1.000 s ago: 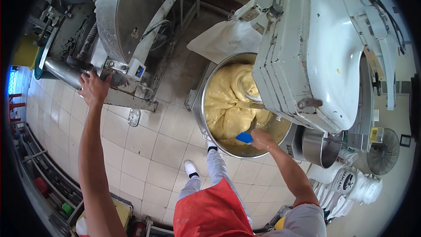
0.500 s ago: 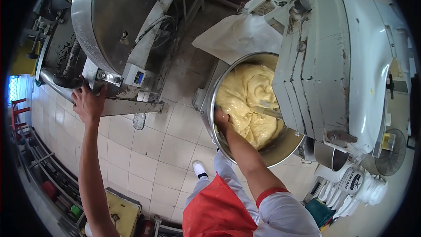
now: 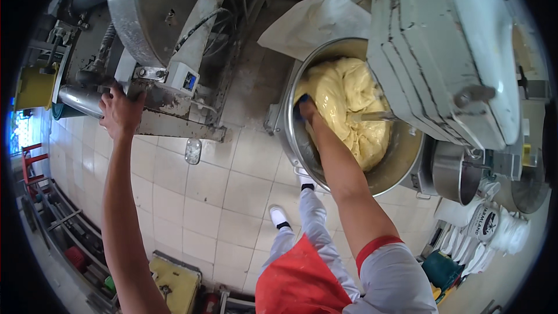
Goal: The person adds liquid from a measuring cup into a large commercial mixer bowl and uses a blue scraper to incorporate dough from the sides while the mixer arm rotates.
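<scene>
My left hand is hooked over the metal frame of a large machine at the left, fingertips bent onto its upper side. On the right, my right hand reaches into a round steel mixing bowl, between the wall and the dough. Something small and blue shows at its closed fingers; its kind is hard to make out. Glossy yellow dough fills much of the bowl in thick folds. A metal mixing arm enters the dough from the mixer head.
A big steel drum rises over the left frame. White cloth hangs behind the bowl. Close to the bowl's right is a smaller steel pot, with white bags below. Racks line the left edge; pale tiles cover the floor.
The view has shifted. My right hand has moved farther along the bowl's left wall, and the blue thing now shows at its fingers. The dough's folds look different. My left hand stays at the frame.
</scene>
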`<state>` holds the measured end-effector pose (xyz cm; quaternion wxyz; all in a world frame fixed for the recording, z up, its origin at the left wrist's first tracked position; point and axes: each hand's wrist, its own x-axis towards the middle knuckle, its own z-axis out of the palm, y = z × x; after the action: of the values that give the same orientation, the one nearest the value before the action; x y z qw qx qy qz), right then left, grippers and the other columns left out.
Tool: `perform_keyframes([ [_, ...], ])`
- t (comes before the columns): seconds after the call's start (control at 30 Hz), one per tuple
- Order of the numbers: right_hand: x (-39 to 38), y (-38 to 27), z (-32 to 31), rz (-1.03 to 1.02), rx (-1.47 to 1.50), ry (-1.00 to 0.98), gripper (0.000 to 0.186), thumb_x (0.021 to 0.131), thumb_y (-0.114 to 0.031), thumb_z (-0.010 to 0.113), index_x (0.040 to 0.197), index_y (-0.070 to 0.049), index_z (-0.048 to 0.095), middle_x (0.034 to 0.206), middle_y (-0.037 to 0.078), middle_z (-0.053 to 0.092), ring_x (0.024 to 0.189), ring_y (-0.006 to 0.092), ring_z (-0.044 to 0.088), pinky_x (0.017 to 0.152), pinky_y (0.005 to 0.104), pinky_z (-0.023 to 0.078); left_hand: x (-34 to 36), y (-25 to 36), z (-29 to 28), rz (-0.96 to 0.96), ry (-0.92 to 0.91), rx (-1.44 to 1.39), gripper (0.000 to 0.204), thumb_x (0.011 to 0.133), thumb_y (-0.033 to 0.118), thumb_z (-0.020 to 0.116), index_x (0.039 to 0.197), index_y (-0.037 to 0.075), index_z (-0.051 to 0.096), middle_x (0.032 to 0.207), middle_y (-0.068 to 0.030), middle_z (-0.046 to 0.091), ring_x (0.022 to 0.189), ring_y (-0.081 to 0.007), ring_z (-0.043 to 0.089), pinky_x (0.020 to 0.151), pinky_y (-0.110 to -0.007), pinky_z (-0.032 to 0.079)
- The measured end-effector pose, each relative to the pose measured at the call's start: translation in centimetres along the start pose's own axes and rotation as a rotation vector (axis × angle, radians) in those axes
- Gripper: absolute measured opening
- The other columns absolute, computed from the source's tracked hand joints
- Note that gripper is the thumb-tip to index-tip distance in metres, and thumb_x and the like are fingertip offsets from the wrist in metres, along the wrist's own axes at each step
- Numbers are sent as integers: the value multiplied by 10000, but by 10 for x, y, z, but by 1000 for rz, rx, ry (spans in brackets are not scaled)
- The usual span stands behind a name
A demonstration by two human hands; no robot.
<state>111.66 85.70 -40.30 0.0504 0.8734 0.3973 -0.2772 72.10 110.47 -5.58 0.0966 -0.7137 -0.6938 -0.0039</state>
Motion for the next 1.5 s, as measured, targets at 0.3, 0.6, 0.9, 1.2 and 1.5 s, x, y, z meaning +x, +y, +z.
perform_keyframes([
  [0.3,-264,33,-60,-312,373,-212,199,696,-145,642,773,39,634,778,307,601,783,470,590,735,501,485,-3,-29,-8,-10,-43,65,702,768,485,701,1299,106,442,1263,-155,471,1248,-336,410,911,-605,394],
  [0.6,-152,-30,20,-253,259,261,217,718,-192,646,750,19,685,770,245,649,723,389,640,726,495,498,-1,-3,1,-2,30,79,696,743,495,717,1274,106,490,1239,-143,480,1233,-331,409,905,-581,401],
  [0.9,-78,-48,18,78,329,448,337,831,-305,563,832,15,671,871,283,655,866,443,643,790,515,494,6,-5,5,0,34,100,879,747,521,704,1450,142,336,1320,-138,451,1209,-336,431,879,-540,422],
  [1.2,30,-32,11,140,574,542,228,848,-208,552,906,-27,679,962,208,670,844,360,657,760,470,505,10,-21,20,49,71,76,885,724,508,730,1430,121,360,1358,-121,439,1217,-346,418,904,-559,399],
  [1.5,69,-40,-11,-24,-271,309,213,850,-189,546,981,-109,693,1033,144,674,915,269,661,782,393,519,2,-24,8,24,34,76,821,723,510,728,1367,108,417,1246,-138,497,1207,-345,430,894,-589,400],
])
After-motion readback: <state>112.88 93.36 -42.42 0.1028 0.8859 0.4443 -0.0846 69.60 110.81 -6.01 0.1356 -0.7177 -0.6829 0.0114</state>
